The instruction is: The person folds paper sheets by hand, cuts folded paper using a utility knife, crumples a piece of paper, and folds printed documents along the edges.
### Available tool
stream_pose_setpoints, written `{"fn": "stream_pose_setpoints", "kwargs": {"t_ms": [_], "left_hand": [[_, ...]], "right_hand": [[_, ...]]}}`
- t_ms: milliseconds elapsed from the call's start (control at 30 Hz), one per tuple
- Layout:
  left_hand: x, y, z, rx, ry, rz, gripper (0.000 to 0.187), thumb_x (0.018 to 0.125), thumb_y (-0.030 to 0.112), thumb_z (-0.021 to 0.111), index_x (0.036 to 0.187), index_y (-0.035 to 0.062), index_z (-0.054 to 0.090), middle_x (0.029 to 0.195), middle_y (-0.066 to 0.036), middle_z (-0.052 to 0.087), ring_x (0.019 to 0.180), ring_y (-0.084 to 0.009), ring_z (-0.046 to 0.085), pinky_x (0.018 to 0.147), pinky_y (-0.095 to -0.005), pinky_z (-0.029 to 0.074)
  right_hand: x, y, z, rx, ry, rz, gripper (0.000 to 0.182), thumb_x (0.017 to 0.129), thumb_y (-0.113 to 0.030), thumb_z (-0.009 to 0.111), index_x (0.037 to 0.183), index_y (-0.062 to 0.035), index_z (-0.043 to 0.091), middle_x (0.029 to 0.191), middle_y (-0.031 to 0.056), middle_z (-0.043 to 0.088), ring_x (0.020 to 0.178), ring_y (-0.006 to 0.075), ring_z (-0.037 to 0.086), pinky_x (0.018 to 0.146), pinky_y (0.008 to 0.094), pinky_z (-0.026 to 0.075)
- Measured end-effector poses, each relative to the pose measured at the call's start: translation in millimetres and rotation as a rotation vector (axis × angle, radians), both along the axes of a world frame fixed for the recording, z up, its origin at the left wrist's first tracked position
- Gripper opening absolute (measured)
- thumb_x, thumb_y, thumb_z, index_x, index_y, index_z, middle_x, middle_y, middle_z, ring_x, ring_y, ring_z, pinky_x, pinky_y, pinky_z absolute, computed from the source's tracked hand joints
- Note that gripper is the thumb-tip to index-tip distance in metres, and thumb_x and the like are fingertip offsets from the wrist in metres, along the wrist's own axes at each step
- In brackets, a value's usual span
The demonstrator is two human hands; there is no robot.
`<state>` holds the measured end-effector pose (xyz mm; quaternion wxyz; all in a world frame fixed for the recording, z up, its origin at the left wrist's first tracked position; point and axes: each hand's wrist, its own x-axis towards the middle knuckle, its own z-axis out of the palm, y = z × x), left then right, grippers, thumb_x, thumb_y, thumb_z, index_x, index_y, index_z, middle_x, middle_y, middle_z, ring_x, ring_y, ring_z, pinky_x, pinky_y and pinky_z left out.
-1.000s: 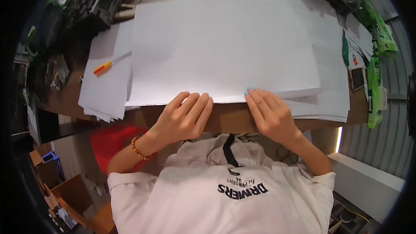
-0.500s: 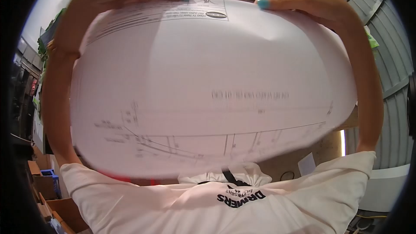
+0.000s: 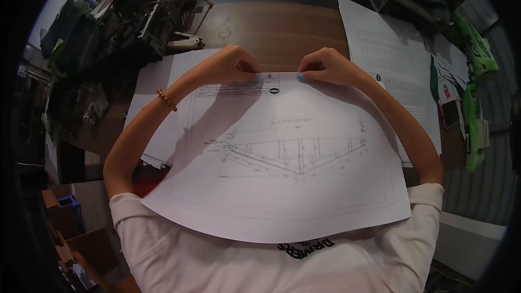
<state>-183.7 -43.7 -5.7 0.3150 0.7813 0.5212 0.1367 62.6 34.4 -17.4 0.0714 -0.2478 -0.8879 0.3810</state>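
A large white sheet printed with a line drawing spreads from my hands down toward my chest, its title block at the far edge. My left hand, with a beaded bracelet on the wrist, pinches that far edge just left of the middle. To the right, my right hand pinches the same edge between thumb and fingers. The sheet's near edge hangs curved over my shirt. More papers lie partly hidden under its left side.
A stack of printed papers lies on the wooden table at the right, near green packaging and a phone. Black equipment stands at the back left. Cardboard boxes are at the lower left.
Both hands have come down and closer together with the sheet, which was raised in front of the view. The table and the things on it now show beyond it.
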Motion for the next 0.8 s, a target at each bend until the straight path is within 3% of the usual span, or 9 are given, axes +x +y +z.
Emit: {"fn": "stream_pose_setpoints", "kwargs": {"t_ms": [100, 200, 333, 433, 500, 567, 800], "left_hand": [[0.6, -1.0, 4.4, -0.015, 0.025, 0.001, 0.015, 0.072, 0.005, 0.065, 0.086, 0.0015, 0.068, 0.079, -0.011, 0.066, 0.063, -0.0146, 0.061, 0.064, -0.0247, 0.05], [7.4, 0.5, 2.1, 0.05, 0.01, -0.045, 0.014, 0.07, 0.005, 0.065, 0.082, -0.0008, 0.068, 0.081, -0.015, 0.066, 0.069, -0.019, 0.063, 0.063, -0.0292, 0.052], [18.2, -1.6, -12.4, 0.132, -0.061, 0.066, 0.013, 0.071, 0.005, 0.065, 0.082, 0.0021, 0.069, 0.077, -0.012, 0.064, 0.064, -0.0197, 0.061, 0.061, -0.0281, 0.05], [19.8, -5.2, -19.6, 0.24, -0.039, 0.061, 0.014, 0.071, 0.005, 0.064, 0.085, 0.0036, 0.069, 0.075, -0.01, 0.063, 0.064, -0.0212, 0.06, 0.062, -0.0279, 0.049], [19.3, -8.7, -23.1, 0.291, -0.012, 0.044, 0.015, 0.072, 0.005, 0.064, 0.086, 0.0039, 0.069, 0.074, -0.009, 0.062, 0.065, -0.022, 0.06, 0.064, -0.0282, 0.049], [18.9, -12.1, -27.4, 0.525, 0.05, -0.062, 0.015, 0.072, 0.003, 0.065, 0.087, 0.004, 0.068, 0.076, -0.006, 0.062, 0.063, -0.0167, 0.058, 0.06, -0.0277, 0.05], [21.8, -26.0, -28.1, 0.644, 0.208, -0.072, 0.019, 0.071, -0.001, 0.064, 0.089, 0.0039, 0.066, 0.078, -0.005, 0.059, 0.073, -0.0167, 0.057, 0.063, -0.0278, 0.051]], "right_hand": [[2.1, -5.2, 1.7, 0.011, 0.008, -0.025, 0.009, 0.077, -0.009, 0.063, 0.082, -0.0022, 0.066, 0.074, 0.0087, 0.064, 0.069, 0.015, 0.06, 0.068, 0.0258, 0.05], [1.0, -13.6, 10.8, 0.102, 0.017, -0.041, 0.008, 0.077, -0.008, 0.063, 0.081, -0.0012, 0.065, 0.076, 0.0088, 0.063, 0.071, 0.0158, 0.061, 0.072, 0.0256, 0.051], [4.3, -13.1, -2.2, 0.185, 0.12, -0.019, 0.007, 0.076, -0.005, 0.063, 0.082, -0.0005, 0.064, 0.079, 0.0085, 0.062, 0.073, 0.0154, 0.061, 0.071, 0.0257, 0.051], [7.7, -15.2, -5.0, 0.112, 0.19, -0.102, 0.008, 0.075, -0.004, 0.062, 0.08, 0.0003, 0.063, 0.079, 0.0108, 0.062, 0.075, 0.0205, 0.062, 0.069, 0.0282, 0.05], [8.4, -14.0, -4.4, 0.211, 0.163, -0.053, 0.006, 0.074, -0.002, 0.061, 0.08, 0.0015, 0.061, 0.081, 0.0114, 0.061, 0.074, 0.0226, 0.062, 0.068, 0.0297, 0.051], [9.9, -23.6, -4.5, 0.325, 0.124, -0.041, 0.006, 0.073, 0.0, 0.061, 0.079, 0.0014, 0.061, 0.081, 0.0111, 0.06, 0.074, 0.0228, 0.062, 0.068, 0.0301, 0.051], [14.5, -25.1, -6.7, 0.715, 0.005, 0.009, 0.007, 0.074, -0.004, 0.062, 0.08, -0.0009, 0.059, 0.078, 0.0083, 0.056, 0.07, 0.0209, 0.059, 0.062, 0.0298, 0.051]]}}
